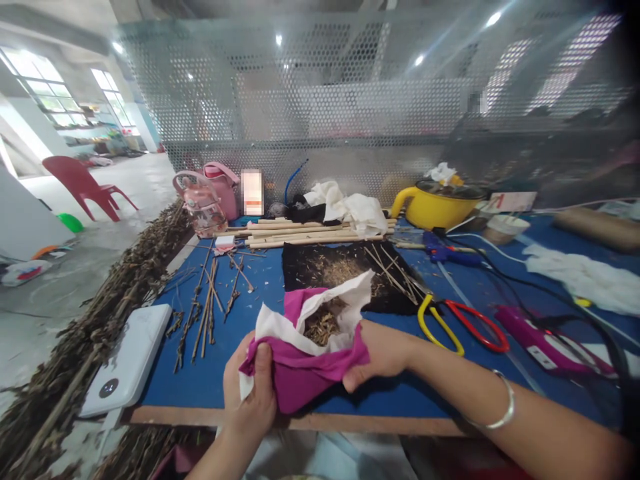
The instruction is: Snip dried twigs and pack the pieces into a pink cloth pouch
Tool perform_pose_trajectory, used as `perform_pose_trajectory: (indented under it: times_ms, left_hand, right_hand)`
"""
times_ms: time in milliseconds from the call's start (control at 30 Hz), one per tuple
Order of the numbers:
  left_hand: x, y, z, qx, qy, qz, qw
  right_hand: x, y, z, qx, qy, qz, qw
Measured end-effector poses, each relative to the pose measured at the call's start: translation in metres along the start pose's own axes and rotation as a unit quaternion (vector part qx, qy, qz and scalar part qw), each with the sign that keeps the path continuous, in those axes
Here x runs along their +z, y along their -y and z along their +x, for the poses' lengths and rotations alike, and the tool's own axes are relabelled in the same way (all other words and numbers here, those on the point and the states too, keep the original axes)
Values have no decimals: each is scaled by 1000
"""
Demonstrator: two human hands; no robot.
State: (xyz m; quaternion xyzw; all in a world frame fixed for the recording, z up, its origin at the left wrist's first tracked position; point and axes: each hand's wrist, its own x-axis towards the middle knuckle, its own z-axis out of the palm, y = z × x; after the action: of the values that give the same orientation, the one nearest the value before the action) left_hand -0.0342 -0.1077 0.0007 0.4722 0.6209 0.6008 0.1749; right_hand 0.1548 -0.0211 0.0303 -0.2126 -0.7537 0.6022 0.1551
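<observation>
Between my hands is a magenta cloth pouch [310,377] with a white lining [280,327], its mouth facing up. Brown chopped dried plant bits [323,325] fill the opening. My left hand [253,380] grips the pouch's left side, thumb pressed over the folded rim. On the right side, my right hand [377,353] clasps the cloth, thumb in front and the other fingers hidden behind it. Just beyond the pouch lies a black cloth [300,263] strewn with plant bits [343,270] and thin stalks [395,273].
Scissors [467,327] with yellow and red handles lie right, near a blue glue gun [450,252] and a magenta device [550,347]. A yellow pot [443,213], wooden sticks [300,233] and a pink bottle [203,207] stand behind. A white power bank [130,357] and dried stalks [120,287] are left.
</observation>
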Motion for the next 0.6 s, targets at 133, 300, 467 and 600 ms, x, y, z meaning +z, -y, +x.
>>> perform_pose_trajectory:
  times_ms: [133, 300, 467, 600]
  left_hand:
    - [-2, 2, 4, 2, 36, 8, 999]
    - [-8, 5, 9, 5, 51, 34, 998]
    - [-12, 10, 5, 58, 38, 75, 995]
    - [-10, 14, 0, 94, 14, 94, 991]
  right_hand:
    - [12, -3, 14, -59, -202, -7, 978]
    - [27, -9, 23, -137, -329, -64, 932]
    - [23, -10, 23, -66, -318, 53, 944]
    - [18, -9, 10, -102, -345, -32, 932]
